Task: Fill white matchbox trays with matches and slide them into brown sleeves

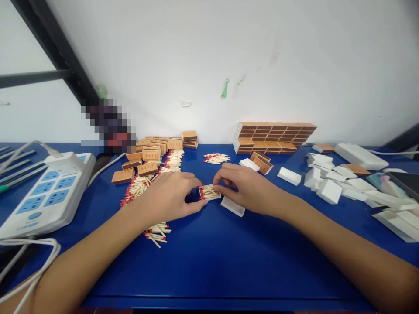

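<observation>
A small white matchbox tray (pixel 214 198) filled with red-tipped matches (pixel 207 191) lies on the blue table. My left hand (pixel 170 192) has its thumb and index finger around the tray's left end. At the right end, my right hand (pixel 240 185) pinches at the matches, its fingertips closed; how many they hold is hidden. Just below my right hand is an empty white tray (pixel 233 206). A long heap of loose matches (pixel 139 186) runs beneath and beside my left hand, with more matches (pixel 157 233) nearer me.
Behind are a small match pile (pixel 216 158), scattered matchboxes (pixel 152 154), a stacked block of matchboxes (pixel 275 137) against the wall and open sleeves (pixel 262 163). White trays (pixel 329 191) lie heaped at right. A power strip (pixel 49 196) with cables stands at left.
</observation>
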Motion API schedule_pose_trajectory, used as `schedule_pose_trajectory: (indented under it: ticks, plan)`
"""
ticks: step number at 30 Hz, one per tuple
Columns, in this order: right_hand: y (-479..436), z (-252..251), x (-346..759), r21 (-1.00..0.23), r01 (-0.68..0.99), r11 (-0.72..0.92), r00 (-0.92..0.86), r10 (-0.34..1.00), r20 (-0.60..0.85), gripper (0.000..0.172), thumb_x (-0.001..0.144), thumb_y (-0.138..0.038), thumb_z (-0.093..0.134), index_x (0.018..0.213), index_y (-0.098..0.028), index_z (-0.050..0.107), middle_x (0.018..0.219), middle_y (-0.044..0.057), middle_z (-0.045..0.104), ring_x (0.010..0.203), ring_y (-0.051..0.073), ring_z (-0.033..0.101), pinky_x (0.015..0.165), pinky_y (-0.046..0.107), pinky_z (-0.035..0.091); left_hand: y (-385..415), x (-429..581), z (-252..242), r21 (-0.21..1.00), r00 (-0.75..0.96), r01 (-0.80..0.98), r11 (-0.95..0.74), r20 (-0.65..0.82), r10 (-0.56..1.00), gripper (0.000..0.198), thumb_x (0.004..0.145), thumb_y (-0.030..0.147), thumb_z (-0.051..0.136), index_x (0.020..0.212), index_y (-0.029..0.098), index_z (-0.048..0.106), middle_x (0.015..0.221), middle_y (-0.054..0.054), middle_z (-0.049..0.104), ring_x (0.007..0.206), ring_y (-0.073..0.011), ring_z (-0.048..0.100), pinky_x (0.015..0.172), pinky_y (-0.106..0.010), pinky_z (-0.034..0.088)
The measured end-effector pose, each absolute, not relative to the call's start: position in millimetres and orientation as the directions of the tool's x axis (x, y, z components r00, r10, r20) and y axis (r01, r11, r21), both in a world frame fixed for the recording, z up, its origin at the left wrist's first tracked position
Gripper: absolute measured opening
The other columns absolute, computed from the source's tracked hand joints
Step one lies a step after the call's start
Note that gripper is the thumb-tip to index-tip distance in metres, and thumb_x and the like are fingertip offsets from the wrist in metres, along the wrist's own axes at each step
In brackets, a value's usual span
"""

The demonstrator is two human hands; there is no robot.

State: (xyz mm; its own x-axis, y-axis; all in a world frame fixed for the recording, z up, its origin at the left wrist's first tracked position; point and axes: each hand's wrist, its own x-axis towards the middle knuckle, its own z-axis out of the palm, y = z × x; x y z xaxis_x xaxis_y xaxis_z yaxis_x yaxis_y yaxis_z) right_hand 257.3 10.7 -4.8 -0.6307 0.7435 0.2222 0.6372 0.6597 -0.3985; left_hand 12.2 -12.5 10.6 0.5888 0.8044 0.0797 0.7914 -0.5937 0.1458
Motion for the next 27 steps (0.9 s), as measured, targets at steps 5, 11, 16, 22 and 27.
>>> schedule_pose_trajectory:
  ticks: [5, 11, 16, 22, 27]
  plan:
    - [8.0, -5.3, 258.7, -0.422, 0.644, 0.638, -0.629, 0.756, 0.182, 0.01, 0.102, -0.023, 0.063, 0.094, -0.02, 0.068, 0.087, 0.002, 0.062, 0.076, 0.015, 0.054, 0.067, 0.029, 0.037, -11.1, 12.7, 8.9, 0.136, 0.597, 0.785, -0.604, 0.091, 0.797, 0.031, 0.095, 0.049, 0.068, 0.111, 0.024, 0.078, 0.09, -0.003, 0.072, 0.08, -0.0213, 0.066, 0.066, -0.033, 0.04]
    - [8.6, -7.9, 259.3, -0.468, 0.626, 0.624, -0.629, 0.759, 0.17, 0.012, 0.104, -0.023, 0.06, 0.097, -0.02, 0.07, 0.091, 0.002, 0.064, 0.078, 0.015, 0.056, 0.069, 0.029, 0.039, -10.3, 11.4, 8.0, 0.138, 0.609, 0.775, -0.617, 0.096, 0.787, 0.03, 0.095, 0.047, 0.068, 0.109, 0.023, 0.078, 0.089, -0.003, 0.072, 0.079, -0.021, 0.067, 0.068, -0.033, 0.042]
    - [5.0, -5.6, 256.9, -0.469, 0.624, 0.625, -0.61, 0.765, 0.207, 0.021, 0.105, -0.035, 0.061, 0.095, -0.019, 0.07, 0.088, 0.004, 0.064, 0.077, 0.016, 0.056, 0.069, 0.03, 0.039, -10.5, 10.5, 5.8, 0.14, 0.634, 0.75, -0.646, 0.126, 0.763, 0.029, 0.096, 0.047, 0.068, 0.109, 0.023, 0.077, 0.087, -0.002, 0.072, 0.077, -0.0202, 0.066, 0.065, -0.033, 0.041]
    - [2.2, -4.4, 255.3, -0.453, 0.614, 0.647, -0.63, 0.747, 0.213, 0.009, 0.097, -0.018, 0.064, 0.091, -0.019, 0.069, 0.087, 0.003, 0.062, 0.074, 0.014, 0.054, 0.067, 0.028, 0.038, -10.9, 11.1, 7.5, 0.159, 0.642, 0.742, -0.651, 0.112, 0.759, 0.027, 0.096, 0.047, 0.068, 0.107, 0.024, 0.077, 0.086, -0.001, 0.07, 0.077, -0.02, 0.065, 0.066, -0.032, 0.04]
    - [5.1, -8.2, 257.4, -0.43, 0.605, 0.671, -0.644, 0.729, 0.231, 0.009, 0.1, -0.019, 0.063, 0.095, -0.019, 0.07, 0.089, 0.003, 0.061, 0.077, 0.015, 0.055, 0.068, 0.028, 0.039, -11.2, 11.5, 6.9, 0.171, 0.643, 0.739, -0.651, 0.106, 0.758, 0.028, 0.096, 0.047, 0.068, 0.106, 0.023, 0.077, 0.086, -0.001, 0.07, 0.076, -0.0194, 0.064, 0.066, -0.032, 0.039]
